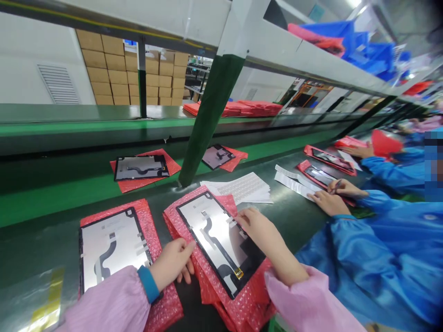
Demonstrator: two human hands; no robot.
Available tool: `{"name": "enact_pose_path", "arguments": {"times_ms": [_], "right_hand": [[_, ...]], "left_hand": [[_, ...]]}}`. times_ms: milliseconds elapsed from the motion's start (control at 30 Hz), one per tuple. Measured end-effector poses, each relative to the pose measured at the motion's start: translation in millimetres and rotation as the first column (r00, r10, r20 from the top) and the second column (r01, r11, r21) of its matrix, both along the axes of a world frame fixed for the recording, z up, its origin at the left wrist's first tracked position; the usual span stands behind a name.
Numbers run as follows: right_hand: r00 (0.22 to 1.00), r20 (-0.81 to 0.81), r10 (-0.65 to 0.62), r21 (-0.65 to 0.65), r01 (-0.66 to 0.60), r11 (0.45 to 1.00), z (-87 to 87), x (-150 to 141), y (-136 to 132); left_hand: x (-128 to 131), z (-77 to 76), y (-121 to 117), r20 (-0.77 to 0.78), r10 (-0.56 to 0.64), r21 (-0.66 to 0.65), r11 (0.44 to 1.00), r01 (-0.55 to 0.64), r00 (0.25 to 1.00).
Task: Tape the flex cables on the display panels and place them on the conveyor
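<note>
A tablet display panel (221, 240) lies back side up on a stack of red bubble-wrap bags (242, 304) in front of me. A dark flex cable (221, 252) with a gold end runs down its silvery back. My right hand (258, 228) is closed at the panel's right edge, fingertips by the small pale tabs. My left hand (175, 262) is beside the panel's left edge, thumb and forefinger together; what they hold, if anything, is hidden. To the left, a second display panel (128, 230) rests on red bubble wrap (149, 216), partly behind my left sleeve.
On the green conveyor belt (69, 189) lie two more panels (140, 167) (218, 156) on red bags. Printed label sheets (242, 186) lie beyond my right hand. A green post (211, 120) rises ahead. At right, a co-worker's hands (332, 200) work on another panel.
</note>
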State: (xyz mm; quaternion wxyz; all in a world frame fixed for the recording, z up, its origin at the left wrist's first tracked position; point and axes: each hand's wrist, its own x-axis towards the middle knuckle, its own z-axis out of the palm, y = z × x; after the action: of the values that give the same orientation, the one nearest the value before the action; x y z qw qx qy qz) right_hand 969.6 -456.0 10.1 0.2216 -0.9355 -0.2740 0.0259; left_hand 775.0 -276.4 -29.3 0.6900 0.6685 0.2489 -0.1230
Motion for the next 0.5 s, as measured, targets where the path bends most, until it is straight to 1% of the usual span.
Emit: {"name": "enact_pose_path", "arguments": {"times_ms": [67, 133, 200, 267, 367, 433, 500], "right_hand": [[0.996, 0.086, -0.019, -0.014, 0.021, 1.000, 3.9, -12.8, 1.6], [0.984, 0.168, -0.064, -0.030, 0.070, 0.997, 7.6, -24.7, 3.3], [0.979, 0.173, -0.112, -0.009, 0.115, 0.993, 10.7, -32.2, 4.5], [0.991, 0.064, -0.121, 0.061, 0.117, 0.991, 13.5, -33.8, 4.0], [0.987, -0.150, -0.061, 0.169, 0.086, 0.982, 18.7, -31.1, 1.5], [0.965, -0.264, 0.010, 0.254, 0.060, 0.965, 22.8, -33.6, 3.6], [0.931, -0.345, 0.116, 0.357, 0.016, 0.934, 25.4, -46.0, 13.7]], "left_hand": [[2.3, -1.5, 3.8, 0.049, 0.058, 0.060, 0.996, -0.061, 0.997], [3.6, -1.7, 6.3, 0.112, 0.107, 0.118, 0.986, -0.120, 0.988], [4.8, 0.4, 6.1, 0.159, 0.140, 0.148, 0.975, -0.164, 0.977], [5.1, 5.7, 4.0, 0.192, 0.170, 0.149, 0.969, -0.200, 0.967], [-2.1, 20.3, 5.9, 0.237, 0.219, 0.132, 0.958, -0.255, 0.946], [-16.9, 33.3, 16.0, 0.256, 0.254, 0.126, 0.948, -0.292, 0.933], [-41.5, 46.7, 34.4, 0.257, 0.303, 0.133, 0.930, -0.344, 0.918]]}}
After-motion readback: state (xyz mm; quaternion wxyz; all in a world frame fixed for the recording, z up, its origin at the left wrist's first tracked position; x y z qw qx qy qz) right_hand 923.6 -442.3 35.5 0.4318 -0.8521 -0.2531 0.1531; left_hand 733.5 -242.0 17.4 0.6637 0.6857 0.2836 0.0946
